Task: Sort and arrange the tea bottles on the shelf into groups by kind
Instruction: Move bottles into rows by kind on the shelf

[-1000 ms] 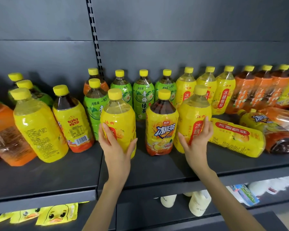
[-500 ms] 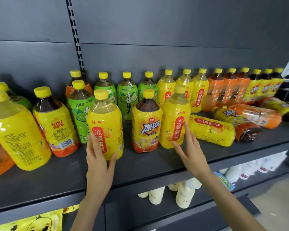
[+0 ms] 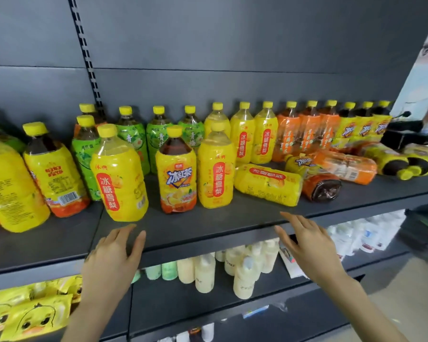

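Observation:
Tea bottles with yellow caps fill the dark shelf [image 3: 208, 233]. In front stand a yellow pear-tea bottle [image 3: 119, 178], an iced black tea bottle [image 3: 177, 176] and a second yellow pear-tea bottle [image 3: 215, 171]. Green tea bottles [image 3: 158, 137] line the back, then yellow ones [image 3: 242, 139], orange ones [image 3: 307, 134] and iced tea ones [image 3: 363, 129]. A yellow bottle [image 3: 267, 185] lies on its side, with other toppled bottles [image 3: 331, 169] to its right. My left hand [image 3: 111, 262] and my right hand [image 3: 307, 245] hover open at the shelf's front edge, touching no bottle.
Large yellow [image 3: 8, 183] and orange-bottomed [image 3: 55, 174] bottles crowd the left end. The lower shelf holds pale bottles [image 3: 242, 275], white packets [image 3: 361, 238] and yellow duck-print packs [image 3: 32, 317]. A poster panel [image 3: 423, 70] stands at the right end.
Both hands have let go of the two front yellow bottles and drawn back to the shelf's front edge. The view has shifted right and pulled away.

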`<action>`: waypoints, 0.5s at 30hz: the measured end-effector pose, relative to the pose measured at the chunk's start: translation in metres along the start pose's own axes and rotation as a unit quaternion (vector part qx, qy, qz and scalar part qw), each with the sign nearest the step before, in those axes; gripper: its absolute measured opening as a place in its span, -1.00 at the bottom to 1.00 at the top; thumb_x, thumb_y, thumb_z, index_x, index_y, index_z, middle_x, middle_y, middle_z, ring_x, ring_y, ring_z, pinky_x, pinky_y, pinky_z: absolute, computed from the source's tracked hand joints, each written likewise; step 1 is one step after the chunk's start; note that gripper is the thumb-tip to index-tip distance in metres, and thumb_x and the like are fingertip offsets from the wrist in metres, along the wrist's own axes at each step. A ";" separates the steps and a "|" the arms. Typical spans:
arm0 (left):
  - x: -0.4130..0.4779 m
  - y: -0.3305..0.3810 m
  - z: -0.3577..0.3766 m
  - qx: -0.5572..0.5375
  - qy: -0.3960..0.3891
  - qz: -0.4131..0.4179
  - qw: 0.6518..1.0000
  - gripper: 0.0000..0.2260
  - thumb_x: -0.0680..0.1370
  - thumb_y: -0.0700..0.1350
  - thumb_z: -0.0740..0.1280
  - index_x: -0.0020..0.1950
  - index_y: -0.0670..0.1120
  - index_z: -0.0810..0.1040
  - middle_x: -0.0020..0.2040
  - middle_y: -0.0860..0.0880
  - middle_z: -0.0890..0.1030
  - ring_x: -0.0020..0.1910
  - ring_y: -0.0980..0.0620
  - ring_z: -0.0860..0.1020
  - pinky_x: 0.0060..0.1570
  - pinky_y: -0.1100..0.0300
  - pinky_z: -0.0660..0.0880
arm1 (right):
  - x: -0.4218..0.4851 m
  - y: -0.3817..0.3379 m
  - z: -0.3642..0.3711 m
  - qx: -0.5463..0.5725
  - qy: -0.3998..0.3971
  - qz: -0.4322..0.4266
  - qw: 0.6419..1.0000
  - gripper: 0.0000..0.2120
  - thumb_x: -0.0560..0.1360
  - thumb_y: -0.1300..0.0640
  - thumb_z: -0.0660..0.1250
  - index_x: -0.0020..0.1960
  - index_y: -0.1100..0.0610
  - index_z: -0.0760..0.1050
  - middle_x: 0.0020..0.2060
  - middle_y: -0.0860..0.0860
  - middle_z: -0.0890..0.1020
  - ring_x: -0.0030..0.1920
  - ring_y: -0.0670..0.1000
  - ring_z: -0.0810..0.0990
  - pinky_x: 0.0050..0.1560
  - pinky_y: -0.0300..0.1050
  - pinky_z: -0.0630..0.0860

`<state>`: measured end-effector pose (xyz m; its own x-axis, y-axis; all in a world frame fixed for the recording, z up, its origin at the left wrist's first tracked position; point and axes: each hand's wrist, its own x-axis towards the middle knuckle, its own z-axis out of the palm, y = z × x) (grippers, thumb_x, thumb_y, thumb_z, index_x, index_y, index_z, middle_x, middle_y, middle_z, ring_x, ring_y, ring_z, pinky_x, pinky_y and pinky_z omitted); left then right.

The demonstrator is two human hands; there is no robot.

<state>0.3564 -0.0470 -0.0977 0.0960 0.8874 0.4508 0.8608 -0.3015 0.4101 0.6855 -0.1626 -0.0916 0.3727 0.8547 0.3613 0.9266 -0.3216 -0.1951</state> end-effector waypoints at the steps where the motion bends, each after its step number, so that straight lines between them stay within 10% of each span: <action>1: -0.007 0.015 0.003 -0.005 -0.003 -0.004 1.000 -0.75 0.52 -0.01 0.34 0.13 -0.11 0.60 0.05 -0.10 0.63 -0.03 -0.25 0.59 -0.20 -0.08 0.54 | -0.008 0.016 -0.005 0.001 0.000 0.002 1.000 -0.34 0.54 -0.34 -0.09 0.30 0.08 0.47 0.09 0.04 0.64 0.11 0.14 0.59 0.05 0.05 0.49; 15: -0.047 0.169 0.048 -0.010 -0.081 -0.017 0.997 -0.67 0.55 0.06 0.28 0.25 -0.05 0.54 0.19 -0.04 0.58 0.13 -0.12 0.55 -0.10 0.04 0.49 | -0.019 0.171 -0.052 -0.011 -0.080 0.081 0.993 -0.51 0.60 -0.14 0.08 0.48 -0.02 0.16 0.41 -0.08 0.33 0.38 0.03 0.30 0.24 -0.03 0.32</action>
<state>0.5215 -0.1234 -0.0871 0.1471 0.9415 0.3032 0.8550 -0.2751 0.4397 0.8390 -0.2554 -0.0843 0.5056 0.8443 0.1777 0.8568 -0.4672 -0.2182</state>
